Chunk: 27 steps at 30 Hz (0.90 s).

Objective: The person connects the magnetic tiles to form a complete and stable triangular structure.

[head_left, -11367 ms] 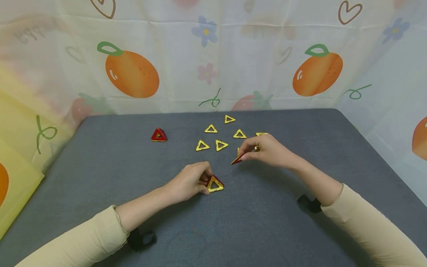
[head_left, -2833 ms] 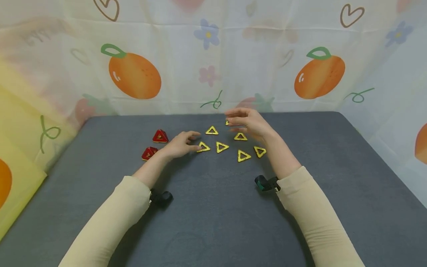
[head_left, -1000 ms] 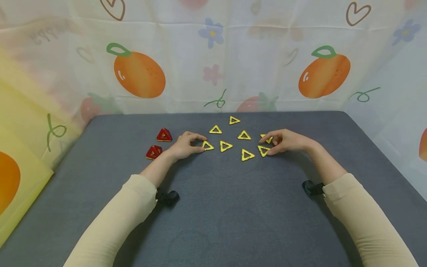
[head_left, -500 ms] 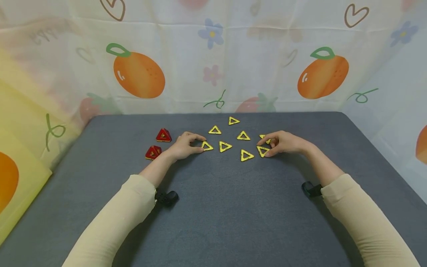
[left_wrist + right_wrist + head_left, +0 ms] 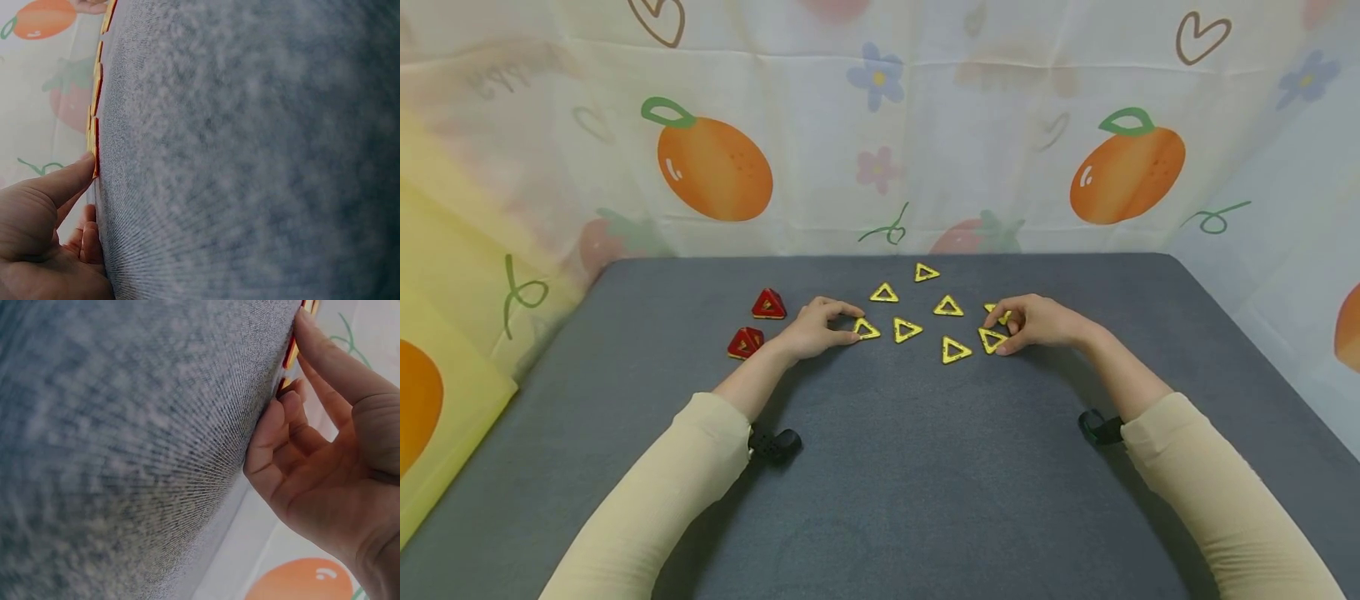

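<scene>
Thumb and forefinger of my left hand [image 5: 814, 328] pinch a yellow-faced triangular magnetic tile [image 5: 867, 337] lying flat on the dark cloth; the left wrist view shows the thumb at the edge of this tile [image 5: 95, 147]. My right hand [image 5: 1039, 322] grips another such tile [image 5: 992, 349] between thumb and forefinger, also flat on the table. Its other fingers are curled under, partly covering one more yellow tile [image 5: 992, 307] behind. Two red pyramids, one at the back [image 5: 769, 305] and one nearer [image 5: 746, 342], stand left of the left hand.
Between the hands lie several loose yellow tiles, among them a middle one [image 5: 907, 331], a front one [image 5: 956, 350] and a far one [image 5: 926, 272]. A printed curtain [image 5: 820, 125] hangs along the back edge of the grey table [image 5: 880, 500].
Earlier both hands worked a red-and-gold piece at centre; a second pyramid now stands at left. The right hand came from the back to the right-hand tile. Over the last second, both hands hold still.
</scene>
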Each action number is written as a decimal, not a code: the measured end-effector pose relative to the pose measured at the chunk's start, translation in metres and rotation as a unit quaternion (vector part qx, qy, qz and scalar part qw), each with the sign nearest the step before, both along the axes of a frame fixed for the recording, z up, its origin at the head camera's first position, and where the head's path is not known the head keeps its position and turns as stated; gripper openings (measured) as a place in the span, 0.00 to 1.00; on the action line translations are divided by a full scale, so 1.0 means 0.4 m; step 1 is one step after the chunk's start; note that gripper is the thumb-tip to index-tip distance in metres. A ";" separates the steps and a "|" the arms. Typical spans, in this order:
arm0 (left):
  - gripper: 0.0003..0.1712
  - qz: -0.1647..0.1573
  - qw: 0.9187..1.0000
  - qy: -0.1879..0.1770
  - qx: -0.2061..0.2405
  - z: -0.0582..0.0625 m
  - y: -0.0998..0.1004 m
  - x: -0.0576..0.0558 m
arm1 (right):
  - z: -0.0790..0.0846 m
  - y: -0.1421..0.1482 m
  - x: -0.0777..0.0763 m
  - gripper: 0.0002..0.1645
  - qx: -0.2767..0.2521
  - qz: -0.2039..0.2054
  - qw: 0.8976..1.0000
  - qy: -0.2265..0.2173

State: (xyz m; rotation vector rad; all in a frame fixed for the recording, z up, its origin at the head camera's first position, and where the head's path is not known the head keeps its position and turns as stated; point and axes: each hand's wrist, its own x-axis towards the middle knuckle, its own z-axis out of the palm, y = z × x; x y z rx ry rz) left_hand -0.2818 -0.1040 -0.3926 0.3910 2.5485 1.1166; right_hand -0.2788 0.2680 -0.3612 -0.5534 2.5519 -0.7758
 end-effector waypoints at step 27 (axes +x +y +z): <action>0.26 0.000 1.000 0.000 0.000 0.000 -0.001 0.002 | 0.003 -0.021 0.004 0.22 0.032 -0.042 0.998 0.017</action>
